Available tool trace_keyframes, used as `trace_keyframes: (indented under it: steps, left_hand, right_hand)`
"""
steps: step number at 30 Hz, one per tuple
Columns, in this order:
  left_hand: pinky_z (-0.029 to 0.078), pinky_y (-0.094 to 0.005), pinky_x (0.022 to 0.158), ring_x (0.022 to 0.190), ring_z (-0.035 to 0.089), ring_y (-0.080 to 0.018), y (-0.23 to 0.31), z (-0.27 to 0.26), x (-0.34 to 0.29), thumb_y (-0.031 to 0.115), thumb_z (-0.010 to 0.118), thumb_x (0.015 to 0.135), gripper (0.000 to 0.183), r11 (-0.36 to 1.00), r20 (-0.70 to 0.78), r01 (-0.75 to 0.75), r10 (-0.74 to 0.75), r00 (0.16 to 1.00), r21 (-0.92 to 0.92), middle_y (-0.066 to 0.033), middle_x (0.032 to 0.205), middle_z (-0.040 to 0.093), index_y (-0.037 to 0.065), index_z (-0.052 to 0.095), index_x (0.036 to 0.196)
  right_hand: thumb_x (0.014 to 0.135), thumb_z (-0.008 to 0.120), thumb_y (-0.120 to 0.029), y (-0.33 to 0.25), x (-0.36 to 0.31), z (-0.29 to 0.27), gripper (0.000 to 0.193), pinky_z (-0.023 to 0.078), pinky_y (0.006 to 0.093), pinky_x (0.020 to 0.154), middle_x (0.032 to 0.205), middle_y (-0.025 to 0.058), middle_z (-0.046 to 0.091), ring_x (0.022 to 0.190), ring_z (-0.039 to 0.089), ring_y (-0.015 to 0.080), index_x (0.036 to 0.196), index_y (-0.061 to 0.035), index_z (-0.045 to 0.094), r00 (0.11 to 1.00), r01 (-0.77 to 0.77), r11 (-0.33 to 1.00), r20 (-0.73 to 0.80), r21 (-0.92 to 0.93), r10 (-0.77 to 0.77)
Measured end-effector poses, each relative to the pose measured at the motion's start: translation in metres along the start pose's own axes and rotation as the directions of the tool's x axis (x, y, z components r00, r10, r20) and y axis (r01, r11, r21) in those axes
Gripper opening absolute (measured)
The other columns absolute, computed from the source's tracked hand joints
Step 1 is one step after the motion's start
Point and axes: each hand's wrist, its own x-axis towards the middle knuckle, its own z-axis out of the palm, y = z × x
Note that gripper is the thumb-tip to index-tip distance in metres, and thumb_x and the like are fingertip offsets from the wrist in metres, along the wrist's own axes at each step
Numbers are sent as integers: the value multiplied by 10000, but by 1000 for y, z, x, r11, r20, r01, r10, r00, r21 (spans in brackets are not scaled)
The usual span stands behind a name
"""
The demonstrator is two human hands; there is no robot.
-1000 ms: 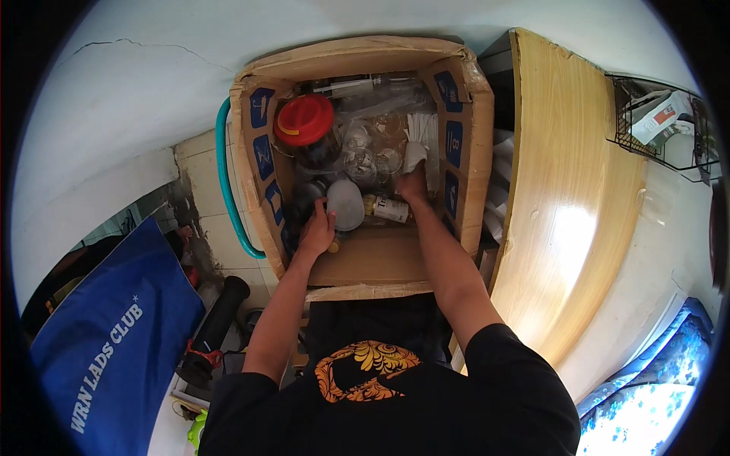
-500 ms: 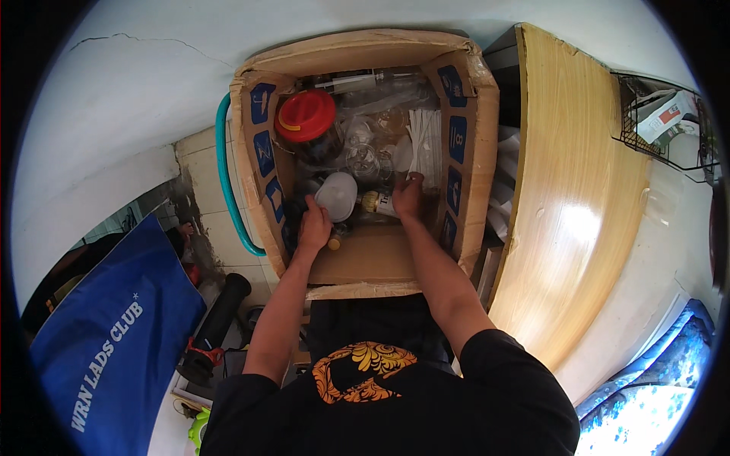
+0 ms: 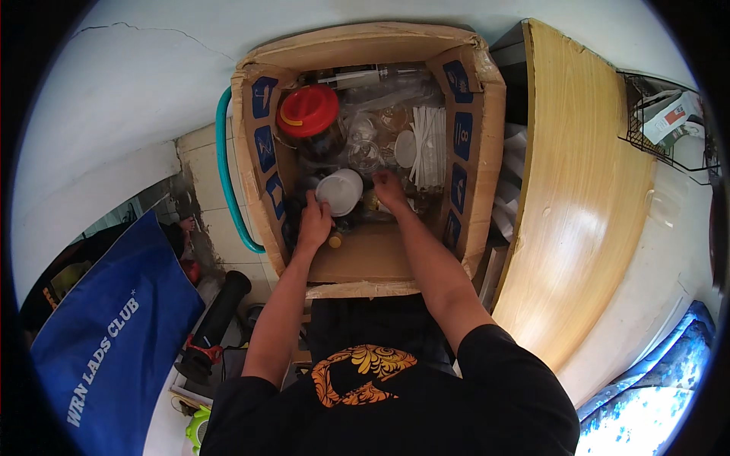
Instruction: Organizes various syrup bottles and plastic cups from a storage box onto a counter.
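Inside a deep cardboard box [image 3: 365, 287], my left hand [image 3: 314, 223] is closed on the left side of a white round tub [image 3: 340, 191], which tilts with its flat face up. Just right of the tub is my right hand [image 3: 389, 190]. Its fingers are curled together; whatever is in them, if anything, is hidden. A bottle with a pale label [image 3: 372, 202] lies partly beneath that hand. Beyond my hands are clear glasses [image 3: 363, 155], a pale oval disc [image 3: 405, 149] and a bundle of white sticks [image 3: 430, 144]. A red-lidded jar [image 3: 308, 110] stands at the back left.
A teal hoop-shaped handle [image 3: 226, 167] runs outside the box's left wall. Close on the right stands a wood-grain cabinet [image 3: 585, 182], with a black wire basket [image 3: 631, 114] beyond. A blue cloth [image 3: 114, 327] and a black tube [image 3: 220, 315] are at lower left.
My right hand has moved left, away from the white sticks and toward the tub. The tub has turned slightly in my left hand, showing more of its side.
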Motion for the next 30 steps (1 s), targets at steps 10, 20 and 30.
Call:
trace_keyframes:
  steps: [10,20,30]
  left_hand:
    - [487,-331,813,965,602,-204,19,0,-17,319,568,981,344,983,511,-178,126,850,54,-100,1072,636,105,581,1250]
    - [451,-403,943,1134,535,-311,9,1,-26,417,667,870,540,760,422,-514,347,838,397,-138,1115,584,75,547,1271]
    - [426,-468,973,1109,572,-383,38,-7,-39,452,585,915,589,776,440,-212,-93,893,594,-194,975,677,53,441,1324]
  right_hand:
    - [962,556,-398,43,10,-27,449,488,350,816,964,128,699,872,645,214,1128,10,644,986,-71,997,148,-4,71]
    - [943,590,-317,57,42,-43,321,512,369,798,936,100,697,835,656,205,1038,-17,654,988,-100,995,-121,-24,96]
    - [895,654,-292,-30,13,-33,390,514,402,798,990,170,661,886,661,312,1139,-5,551,912,371,915,-123,-158,-391]
